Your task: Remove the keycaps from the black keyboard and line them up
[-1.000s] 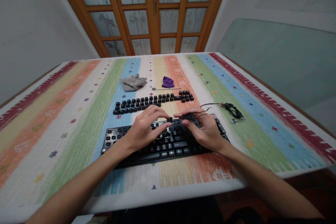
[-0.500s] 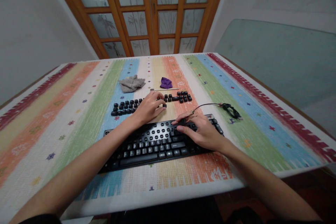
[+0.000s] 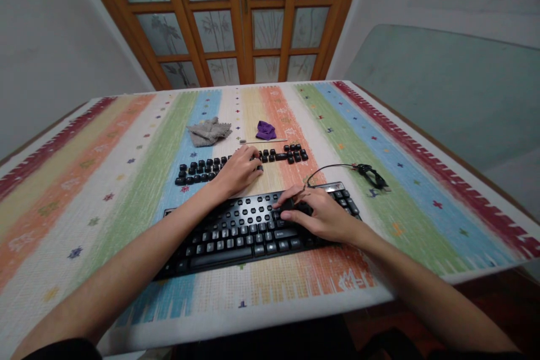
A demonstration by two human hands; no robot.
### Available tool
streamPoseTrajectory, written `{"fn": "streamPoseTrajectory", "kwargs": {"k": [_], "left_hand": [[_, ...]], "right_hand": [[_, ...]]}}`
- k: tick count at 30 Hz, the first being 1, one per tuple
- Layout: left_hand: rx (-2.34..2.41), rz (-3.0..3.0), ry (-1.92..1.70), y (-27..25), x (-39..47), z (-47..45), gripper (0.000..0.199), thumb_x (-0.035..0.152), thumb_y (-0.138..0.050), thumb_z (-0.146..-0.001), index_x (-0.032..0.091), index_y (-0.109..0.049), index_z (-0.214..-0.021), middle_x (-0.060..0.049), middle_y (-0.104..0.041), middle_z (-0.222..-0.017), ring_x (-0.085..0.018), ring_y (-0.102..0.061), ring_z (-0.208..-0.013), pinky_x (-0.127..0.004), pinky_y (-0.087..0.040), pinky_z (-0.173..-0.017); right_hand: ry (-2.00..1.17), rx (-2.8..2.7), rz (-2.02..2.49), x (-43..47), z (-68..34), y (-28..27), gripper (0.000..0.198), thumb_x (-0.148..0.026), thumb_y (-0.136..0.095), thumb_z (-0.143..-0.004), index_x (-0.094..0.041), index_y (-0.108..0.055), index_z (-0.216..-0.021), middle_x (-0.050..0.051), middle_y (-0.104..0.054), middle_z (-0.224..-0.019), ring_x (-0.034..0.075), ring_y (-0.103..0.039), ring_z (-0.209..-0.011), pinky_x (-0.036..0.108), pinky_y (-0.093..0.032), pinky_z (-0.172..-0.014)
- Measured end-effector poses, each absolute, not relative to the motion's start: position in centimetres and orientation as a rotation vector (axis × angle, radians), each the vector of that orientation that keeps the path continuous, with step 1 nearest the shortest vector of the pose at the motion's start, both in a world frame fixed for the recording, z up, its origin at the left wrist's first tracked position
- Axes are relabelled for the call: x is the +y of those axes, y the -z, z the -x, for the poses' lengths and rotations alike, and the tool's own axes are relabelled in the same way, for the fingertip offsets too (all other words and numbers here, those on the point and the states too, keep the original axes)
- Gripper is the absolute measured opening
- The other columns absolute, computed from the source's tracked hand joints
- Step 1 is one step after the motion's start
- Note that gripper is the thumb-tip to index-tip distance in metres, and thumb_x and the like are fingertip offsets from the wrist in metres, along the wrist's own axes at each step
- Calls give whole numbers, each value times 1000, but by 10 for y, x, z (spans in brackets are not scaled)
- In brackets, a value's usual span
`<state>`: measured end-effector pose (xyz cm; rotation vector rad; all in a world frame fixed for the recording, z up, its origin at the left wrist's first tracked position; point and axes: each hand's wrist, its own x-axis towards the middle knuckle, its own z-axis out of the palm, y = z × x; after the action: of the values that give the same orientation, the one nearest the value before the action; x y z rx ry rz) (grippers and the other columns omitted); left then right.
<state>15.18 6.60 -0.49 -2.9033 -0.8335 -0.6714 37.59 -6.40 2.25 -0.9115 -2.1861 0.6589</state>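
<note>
"Where's the keyboard?"

"The black keyboard [image 3: 236,243] lies on the table [image 3: 405,211], midway along the near edge and a little in from it. Its rows toward the far edge show bare switch stems [image 3: 252,211]; the rows toward the near edge have their keys on."

"And the loose keycaps?"

"Black keycaps [image 3: 206,166] stand in rows just beyond the keyboard, on the side of the table's far edge."

"What's the left hand doing?"

"The left hand [image 3: 240,171] rests over those rows, fingers curled down, with one keycap at its fingertips. Whether it's pinched or let go, I can't tell."

"The right?"

"The right hand [image 3: 321,211] is over the keyboard, thumb and fingers closed around a dark wire keycap puller [image 3: 287,203], thin wires poking out above the fingers."

"Anything else?"

"A coiled black cable [image 3: 372,176] lies toward the table's right edge. Nearer the far edge are a crumpled grey cloth [image 3: 208,132] and, to its right, a purple cloth [image 3: 265,130]. A slim brush [image 3: 265,141] lies between the purple cloth and the keycaps, its bristles toward the left edge."
</note>
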Motion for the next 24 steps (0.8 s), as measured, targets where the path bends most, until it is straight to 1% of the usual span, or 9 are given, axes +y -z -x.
{"fn": "streamPoseTrajectory", "kwargs": {"k": [4, 9, 18, 21, 24], "left_hand": [[-847, 2878, 630, 5, 65, -152, 15, 22, -59, -93, 12, -70, -91, -14, -58, -107, -27, -52, -101, -44, -48, -90], [-860, 2881, 606, 3, 64, -153, 16, 20, -57, -93, 12, -70, -89, -15, -58, -108, -28, -51, -104, -45, -48, -92], [-882, 2880, 604, 4, 66, -152, 16, 20, -56, -92, 11, -70, -89, -15, -58, -107, -28, -50, -102, -46, -48, -90], [-892, 2857, 593, 4, 66, -152, 17, 21, -56, -93, 12, -69, -89, -15, -58, -107, -28, -51, -102, -45, -48, -90], [-896, 2844, 583, 5, 66, -152, 17, 21, -56, -93, 11, -69, -90, -15, -58, -107, -28, -51, -103, -45, -48, -91]], "right_hand": [[-631, -2187, 917, -64, -376, -23, 11, -25, -63, -94, -18, -68, -101, 7, -75, -98, 20, -72, -92, 35, -56, -85], [-595, -2227, 971, -63, -380, -28, 10, -23, -62, -94, -18, -69, -99, 7, -76, -96, 20, -72, -90, 34, -56, -84], [-656, -2188, 940, -63, -377, -24, 7, -20, -63, -93, -18, -69, -97, 7, -75, -96, 19, -72, -90, 35, -56, -87], [-627, -2182, 923, -64, -375, -21, 6, -20, -63, -93, -18, -68, -96, 7, -75, -95, 20, -72, -89, 34, -56, -85], [-565, -2185, 911, -65, -372, -17, 7, -19, -62, -93, -17, -66, -99, 8, -74, -95, 20, -71, -89, 35, -56, -83]]}}
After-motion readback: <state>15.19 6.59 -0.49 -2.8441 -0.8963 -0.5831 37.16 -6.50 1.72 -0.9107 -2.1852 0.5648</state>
